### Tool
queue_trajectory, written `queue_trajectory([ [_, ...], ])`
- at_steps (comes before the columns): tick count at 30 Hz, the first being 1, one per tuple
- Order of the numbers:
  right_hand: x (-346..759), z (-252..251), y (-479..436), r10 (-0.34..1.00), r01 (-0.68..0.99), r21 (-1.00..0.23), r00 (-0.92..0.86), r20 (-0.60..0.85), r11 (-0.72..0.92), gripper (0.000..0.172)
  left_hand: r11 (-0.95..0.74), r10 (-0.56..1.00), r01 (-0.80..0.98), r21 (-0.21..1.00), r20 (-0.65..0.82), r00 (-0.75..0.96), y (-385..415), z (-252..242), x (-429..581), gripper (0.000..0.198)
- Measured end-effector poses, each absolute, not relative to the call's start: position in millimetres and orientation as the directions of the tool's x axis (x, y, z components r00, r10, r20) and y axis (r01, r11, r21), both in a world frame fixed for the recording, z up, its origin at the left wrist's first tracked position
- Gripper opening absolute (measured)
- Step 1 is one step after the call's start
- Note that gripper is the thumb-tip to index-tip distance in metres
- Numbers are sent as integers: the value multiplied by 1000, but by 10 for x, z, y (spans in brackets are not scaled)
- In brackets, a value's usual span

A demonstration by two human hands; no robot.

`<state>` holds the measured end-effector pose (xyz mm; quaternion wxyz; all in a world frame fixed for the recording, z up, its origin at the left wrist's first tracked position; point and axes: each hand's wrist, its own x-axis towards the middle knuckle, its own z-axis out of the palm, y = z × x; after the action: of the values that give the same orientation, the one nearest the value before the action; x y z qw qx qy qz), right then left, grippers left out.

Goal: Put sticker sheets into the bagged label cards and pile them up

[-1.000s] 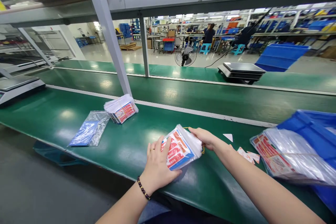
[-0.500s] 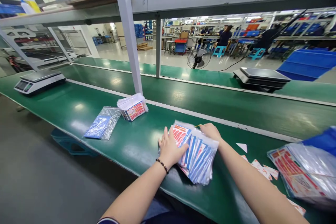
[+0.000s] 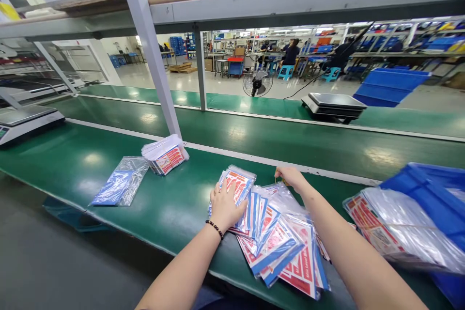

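My left hand (image 3: pixel 225 207), a beaded bracelet at its wrist, lies spread on a stack of clear plastic packets (image 3: pixel 242 175) with red, white and blue printed cards inside. To the right and toward me, the other packets (image 3: pixel 290 252) have slid into a loose fan on the green bench. Just beyond that fan, my right hand (image 3: pixel 292 178) is closed, pinching a thin yellowish rubber band (image 3: pixel 276 180) at its fingertips. Part of the band is hidden by the fingers.
A bundled packet stack (image 3: pixel 165 155) and a clear bag with blue contents (image 3: pixel 118 186) lie left. At right, a banded packet bundle (image 3: pixel 403 223) rests against a blue bin (image 3: pixel 428 179). Scales (image 3: pixel 29 121) stand at far left and beyond the belt (image 3: pixel 333 104). A post (image 3: pixel 150 48) rises ahead.
The packets have spread from a tight fan into a wide, loose spill toward the right and me. The rubber band has come away from the stack with my right hand. My view has turned right.
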<state>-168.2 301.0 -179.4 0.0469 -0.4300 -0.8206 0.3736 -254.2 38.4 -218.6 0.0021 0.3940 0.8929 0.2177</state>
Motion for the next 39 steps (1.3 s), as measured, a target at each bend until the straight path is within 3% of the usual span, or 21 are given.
queue_trajectory([
  [8, -1458, -1437, 3247, 779, 650, -612, -621, -86, 451, 15, 625, 693, 697, 351, 162, -703, 437, -2161, -2477, 65],
  [15, -1260, -1236, 3445, 689, 695, -516, -681, -249, 501, 13, 620, 698, 703, 347, 164, -697, 431, -2168, -2489, 63],
  [21, -1404, -1403, 3473, 698, 721, -481, -663, -269, 499, 27, 615, 704, 703, 357, 153, -694, 431, -2169, -2520, 64],
  [26, -1451, -1590, 3660, 813, 824, -278, -551, -189, 494, 54, 615, 699, 700, 362, 160, -697, 414, -2176, -2549, 65],
  [29, -1380, -1564, 3728, 803, 814, -218, -574, -160, 539, 62, 613, 701, 707, 353, 171, -693, 403, -2181, -2561, 64],
  [36, -823, -1145, 3280, 712, 736, -244, -675, -192, 632, 46, 613, 721, 717, 331, 137, -680, 351, -2183, -2618, 66],
  [39, -321, -1071, 2846, 691, 718, -259, -694, -202, 646, 31, 630, 721, 711, 312, 104, -685, 321, -2190, -2657, 66],
])
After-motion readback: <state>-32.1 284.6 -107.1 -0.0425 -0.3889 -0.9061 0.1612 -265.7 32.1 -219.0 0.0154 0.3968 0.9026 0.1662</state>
